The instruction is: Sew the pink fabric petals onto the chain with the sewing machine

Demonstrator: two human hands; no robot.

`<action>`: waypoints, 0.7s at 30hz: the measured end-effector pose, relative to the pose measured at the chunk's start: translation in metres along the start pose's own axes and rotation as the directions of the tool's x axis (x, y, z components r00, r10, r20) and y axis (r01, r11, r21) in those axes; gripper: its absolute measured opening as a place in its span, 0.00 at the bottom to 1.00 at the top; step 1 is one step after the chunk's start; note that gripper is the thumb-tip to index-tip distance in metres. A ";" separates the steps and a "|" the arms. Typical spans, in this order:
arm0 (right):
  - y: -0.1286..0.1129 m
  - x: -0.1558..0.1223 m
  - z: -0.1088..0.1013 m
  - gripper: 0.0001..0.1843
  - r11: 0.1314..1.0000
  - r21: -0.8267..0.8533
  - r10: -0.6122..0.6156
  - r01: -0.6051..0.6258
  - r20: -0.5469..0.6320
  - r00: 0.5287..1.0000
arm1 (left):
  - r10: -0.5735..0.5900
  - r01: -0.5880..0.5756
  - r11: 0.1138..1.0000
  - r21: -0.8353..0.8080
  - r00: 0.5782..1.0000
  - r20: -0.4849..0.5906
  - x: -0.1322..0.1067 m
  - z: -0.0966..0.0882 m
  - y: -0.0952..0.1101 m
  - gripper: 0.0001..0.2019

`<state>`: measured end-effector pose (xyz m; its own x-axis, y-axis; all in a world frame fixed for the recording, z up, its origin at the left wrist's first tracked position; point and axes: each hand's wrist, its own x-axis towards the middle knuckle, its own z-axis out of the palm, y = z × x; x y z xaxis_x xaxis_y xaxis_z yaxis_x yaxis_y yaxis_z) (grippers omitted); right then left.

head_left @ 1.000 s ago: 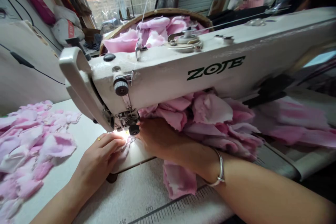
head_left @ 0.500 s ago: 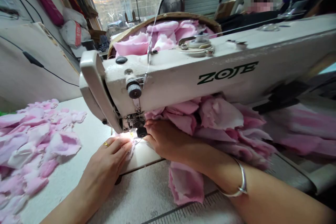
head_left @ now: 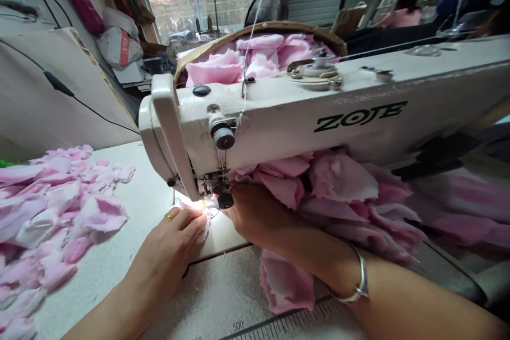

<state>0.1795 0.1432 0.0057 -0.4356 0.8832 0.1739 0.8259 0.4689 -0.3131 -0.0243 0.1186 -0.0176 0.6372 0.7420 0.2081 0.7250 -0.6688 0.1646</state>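
Note:
A white ZOTE industrial sewing machine (head_left: 279, 117) fills the middle of the view, its lamp lighting the presser foot (head_left: 217, 186). My left hand (head_left: 171, 244), wearing a gold ring, presses a ragged pink fabric strip (head_left: 201, 220) against the white table just in front of the foot. My right hand (head_left: 258, 218), with a silver bangle on its wrist, has its fingertips at the fabric beside the foot. A ruffled mass of pink fabric (head_left: 338, 186) bunches behind that hand under the machine arm. The needle's point is hidden.
A loose heap of pink fabric pieces (head_left: 56, 212) lies on the white table (head_left: 131, 186) to the left. A round basket (head_left: 258, 29) of pink fabric stands behind the machine. A measuring scale (head_left: 295, 324) runs along the front. A person in pink (head_left: 400, 17) sits at the back right.
The whole scene has shifted right in view as the camera turned. Both hands stay at the presser foot, and the fabric under them looks much the same.

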 end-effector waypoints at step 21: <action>-0.002 -0.003 0.008 0.16 0.986 -0.155 -0.051 0.055 0.028 0.998 | 0.025 -0.028 0.996 0.086 0.999 0.040 0.002 0.001 0.002 0.18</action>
<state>0.1760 0.1400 -0.0014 -0.4870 0.8579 0.1636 0.8462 0.5099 -0.1547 -0.0213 0.1181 -0.0179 0.6651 0.7264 0.1732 0.7265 -0.6831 0.0750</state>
